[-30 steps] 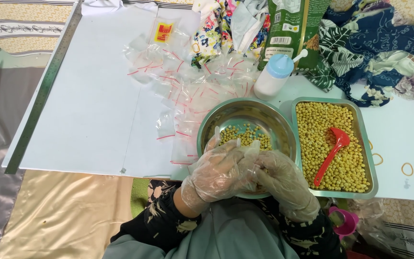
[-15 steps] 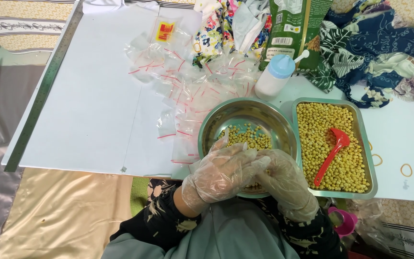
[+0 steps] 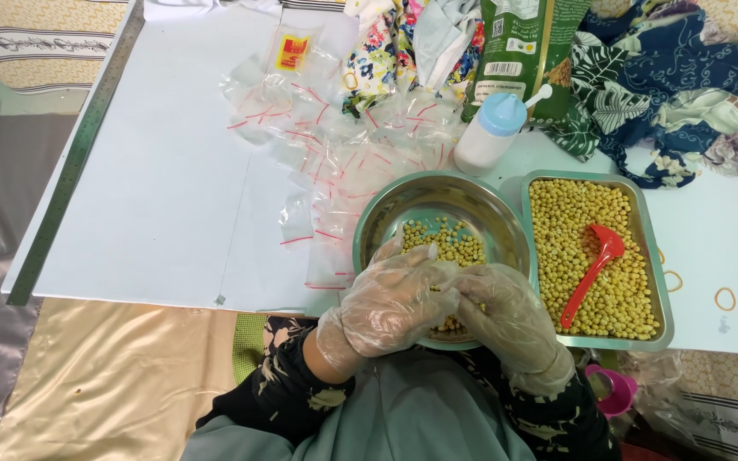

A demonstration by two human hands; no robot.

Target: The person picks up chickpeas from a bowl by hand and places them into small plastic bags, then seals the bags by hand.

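Both my hands wear thin clear plastic gloves and meet over the near rim of a round steel bowl (image 3: 403,201) holding yellow beans (image 3: 448,242). My left hand (image 3: 390,303) is curled, fingers bent over the bowl's edge. My right hand (image 3: 506,314) presses against it from the right. Something small seems pinched between them, but the gloves hide it. To the right, a rectangular steel tray (image 3: 653,256) is full of yellow beans, with a red plastic scoop (image 3: 595,269) lying in it.
Several small clear zip bags with red strips (image 3: 318,145) lie scattered on the white sheet (image 3: 155,188). A white bottle with a blue cap (image 3: 490,132), a green packet (image 3: 523,43) and patterned cloths (image 3: 668,77) lie behind. Rubber bands (image 3: 725,298) lie at right.
My hands have stayed together over the bowl's near rim, the fingers shifting slightly. Nothing else has moved.
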